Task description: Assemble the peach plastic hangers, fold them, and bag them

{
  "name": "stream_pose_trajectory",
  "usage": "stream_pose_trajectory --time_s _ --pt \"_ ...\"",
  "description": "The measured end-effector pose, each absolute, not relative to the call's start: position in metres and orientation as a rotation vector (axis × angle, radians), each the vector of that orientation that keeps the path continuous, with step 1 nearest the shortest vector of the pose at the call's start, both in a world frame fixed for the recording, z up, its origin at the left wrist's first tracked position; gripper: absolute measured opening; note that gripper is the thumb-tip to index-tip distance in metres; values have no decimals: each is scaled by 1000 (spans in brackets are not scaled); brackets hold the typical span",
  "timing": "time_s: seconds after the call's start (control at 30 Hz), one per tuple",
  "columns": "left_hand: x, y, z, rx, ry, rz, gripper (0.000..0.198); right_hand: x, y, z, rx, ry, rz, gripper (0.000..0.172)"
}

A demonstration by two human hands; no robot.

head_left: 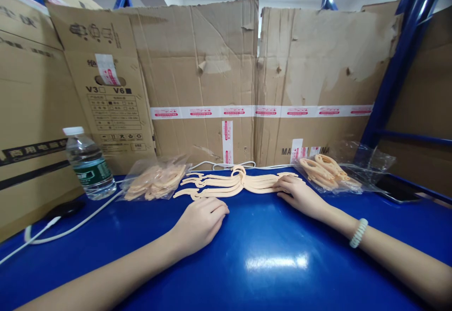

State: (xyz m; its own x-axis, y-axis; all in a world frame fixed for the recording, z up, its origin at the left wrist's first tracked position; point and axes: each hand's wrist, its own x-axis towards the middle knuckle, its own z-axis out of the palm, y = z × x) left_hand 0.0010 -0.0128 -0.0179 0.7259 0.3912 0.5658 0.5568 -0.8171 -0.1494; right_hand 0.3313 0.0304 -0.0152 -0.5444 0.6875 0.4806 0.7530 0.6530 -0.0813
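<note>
Several cream plastic clothes hangers point(226, 188) lie flat in an overlapping row on the blue table, their hooks bunched at the middle. My left hand point(203, 221) rests on the table just in front of their left arms. Its fingers are curled together, and nothing shows in them. Over the hangers' right arms lies my right hand point(294, 193), its fingers bent on the end of the row and the thumb on the near side. Part of those right ends is hidden beneath it.
A clear bag of cream plastic parts point(155, 181) lies left; another bag of parts point(325, 172) lies right. A water bottle point(90, 165), white cable point(77, 233), black device point(65, 208) and phone point(397, 189) are around. Cardboard point(205, 80) walls the back.
</note>
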Motion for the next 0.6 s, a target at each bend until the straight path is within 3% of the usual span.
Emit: stream_pose_trajectory --time_s 0.6 --pt "-3 -12 -23 -2748 -936 -920 22 334 31 -22 -1162 -2336 -84 10"
